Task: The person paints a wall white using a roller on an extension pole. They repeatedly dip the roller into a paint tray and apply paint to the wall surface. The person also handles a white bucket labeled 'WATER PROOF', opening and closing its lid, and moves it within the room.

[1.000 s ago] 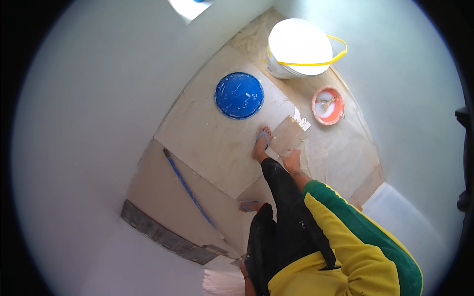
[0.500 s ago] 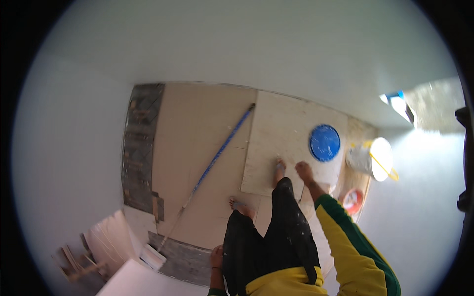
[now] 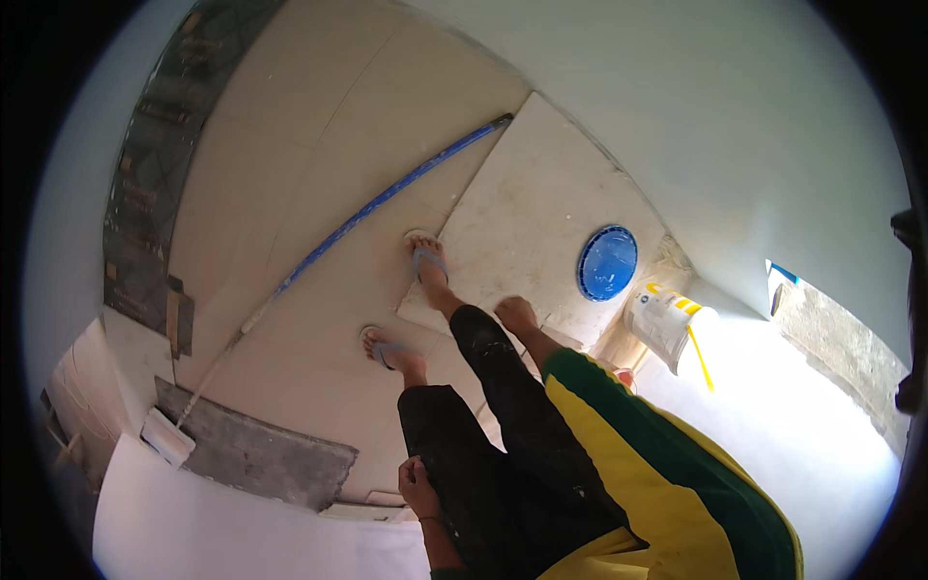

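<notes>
Left hand (image 3: pixel 418 485), lower centre: fingers curled together | right hand (image 3: pixel 517 315), centre: cannot tell | blue-poled roller (image 3: pixel 333 238), left: lies on floor (image 3: pixel 280 174), presumably not needed

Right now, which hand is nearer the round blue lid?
Right. The right hand is below and left of the blue lid in view; the left hand is farther, by the black trousers.

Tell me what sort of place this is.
Probably a room being painted or renovated: a long-handled roller lies across the floor, a white bucket with a yellow handle stands near the wall, and a blue round lid with white smears rests on a pale board.
</notes>
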`<state>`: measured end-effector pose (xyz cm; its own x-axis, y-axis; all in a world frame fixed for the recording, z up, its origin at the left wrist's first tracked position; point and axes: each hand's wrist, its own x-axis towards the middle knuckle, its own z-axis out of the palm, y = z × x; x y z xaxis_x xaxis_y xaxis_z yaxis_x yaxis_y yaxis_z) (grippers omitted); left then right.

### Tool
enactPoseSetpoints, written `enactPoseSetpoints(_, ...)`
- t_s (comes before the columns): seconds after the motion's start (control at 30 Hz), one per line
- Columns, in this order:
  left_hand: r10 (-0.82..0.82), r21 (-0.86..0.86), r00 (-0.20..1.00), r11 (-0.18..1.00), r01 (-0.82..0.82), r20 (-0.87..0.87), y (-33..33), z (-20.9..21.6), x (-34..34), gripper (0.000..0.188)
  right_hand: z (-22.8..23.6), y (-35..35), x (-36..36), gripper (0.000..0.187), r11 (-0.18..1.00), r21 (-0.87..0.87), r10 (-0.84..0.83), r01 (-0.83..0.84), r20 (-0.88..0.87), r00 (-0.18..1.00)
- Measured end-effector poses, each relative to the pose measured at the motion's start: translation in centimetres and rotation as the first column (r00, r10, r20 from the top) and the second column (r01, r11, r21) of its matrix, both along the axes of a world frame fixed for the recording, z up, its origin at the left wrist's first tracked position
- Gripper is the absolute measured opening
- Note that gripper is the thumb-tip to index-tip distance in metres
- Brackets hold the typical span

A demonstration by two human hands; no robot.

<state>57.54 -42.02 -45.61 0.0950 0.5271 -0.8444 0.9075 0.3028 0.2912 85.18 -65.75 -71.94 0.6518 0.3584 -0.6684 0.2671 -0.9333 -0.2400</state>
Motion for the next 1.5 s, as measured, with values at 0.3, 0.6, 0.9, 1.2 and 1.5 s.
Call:
enactPoseSetpoints(0.3,-0.292,0.072,0.956,0.954,0.291,0.009,-3.9,-5.9,-1.2,0.026,1.4,-21.2,9.1,0.027,0.868,-0.194,-0.408,0.458,0.248,0.879)
enactPoseSetpoints(0.6,-0.28,0.309,0.918,0.88,0.362,-0.279,-14.8,-12.6,1.4,0.028,-21.8,-38.1,25.2,0.031,0.897,-0.402,0.245,-0.181,0.113,0.963)
enactPoseSetpoints(0.9,-0.367,0.231,0.846,0.85,0.474,-0.386,-18.6,-14.7,12.0,0.025,-22.0,-41.1,29.8,0.016,0.749,-0.195,0.663,-0.634,0.191,0.724)
enactPoseSetpoints(1.2,-0.487,0.168,0.792,0.803,0.572,-0.369,-19.1,-15.3,13.7,0.027,-22.1,-44.2,28.2,0.017,0.853,-0.174,0.522,-0.492,0.24,0.819)
enactPoseSetpoints(1.5,-0.559,0.145,0.746,0.757,0.637,-0.36,-18.0,-15.6,12.3,0.03,-17.5,-45.6,28.1,0.017,0.825,-0.07,0.564,-0.561,0.173,0.807)
